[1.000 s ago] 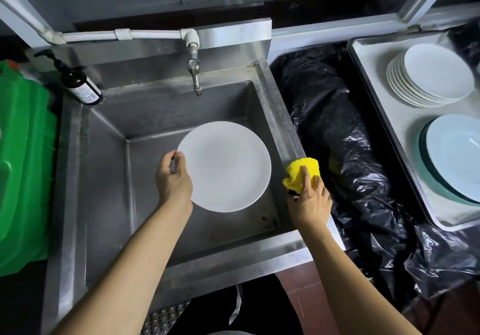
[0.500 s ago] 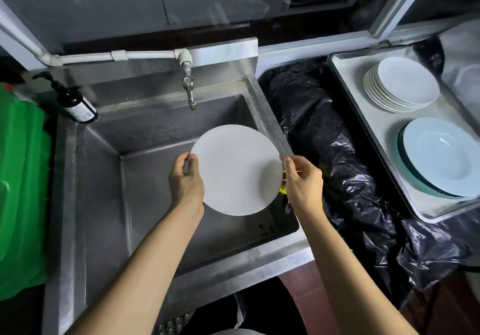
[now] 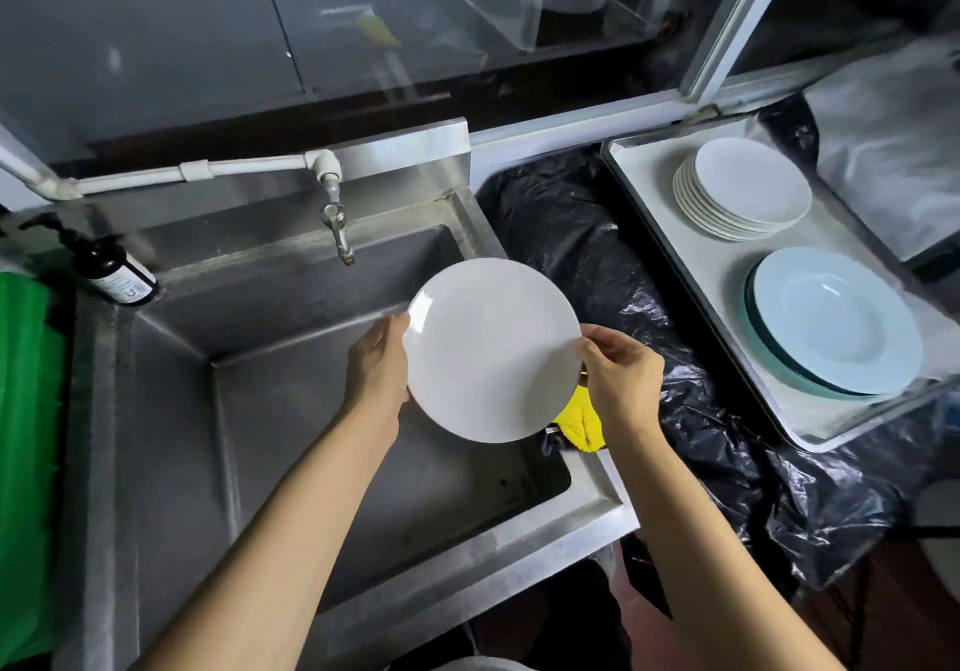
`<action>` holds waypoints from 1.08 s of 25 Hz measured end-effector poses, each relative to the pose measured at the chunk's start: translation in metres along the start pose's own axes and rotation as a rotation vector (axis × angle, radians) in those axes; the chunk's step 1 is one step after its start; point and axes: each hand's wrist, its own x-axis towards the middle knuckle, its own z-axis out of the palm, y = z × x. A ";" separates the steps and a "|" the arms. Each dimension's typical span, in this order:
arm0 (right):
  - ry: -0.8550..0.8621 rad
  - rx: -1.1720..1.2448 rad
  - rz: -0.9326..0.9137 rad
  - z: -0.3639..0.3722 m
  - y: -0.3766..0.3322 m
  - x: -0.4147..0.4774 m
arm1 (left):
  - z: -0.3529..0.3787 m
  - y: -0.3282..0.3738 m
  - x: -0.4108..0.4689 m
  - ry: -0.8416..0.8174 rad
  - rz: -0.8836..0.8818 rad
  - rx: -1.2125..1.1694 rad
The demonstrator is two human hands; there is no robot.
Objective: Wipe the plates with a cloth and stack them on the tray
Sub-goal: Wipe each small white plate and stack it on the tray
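Round white plate [image 3: 493, 350], face up, slightly tilted, my left hand [image 3: 376, 363] gripping its nine o'clock rim, my right hand [image 3: 621, 379] pinching three o'clock, yellow cloth [image 3: 582, 421] peeking from under five o'clock, tray [image 3: 654, 187] at two o'clock holding a white stack [image 3: 748, 192] and a pale blue stack [image 3: 836, 322]

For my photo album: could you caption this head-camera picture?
Left hand and right hand hold a white plate over the sink; yellow cloth beneath, plate stacks on the tray.
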 end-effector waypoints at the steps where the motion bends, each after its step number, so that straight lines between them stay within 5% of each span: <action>1: 0.008 0.011 0.007 -0.005 -0.002 0.007 | 0.006 0.003 0.000 -0.019 -0.005 0.024; 27: 0.096 0.070 0.025 -0.224 -0.050 0.322 | 0.375 0.048 0.012 -0.026 0.006 -0.074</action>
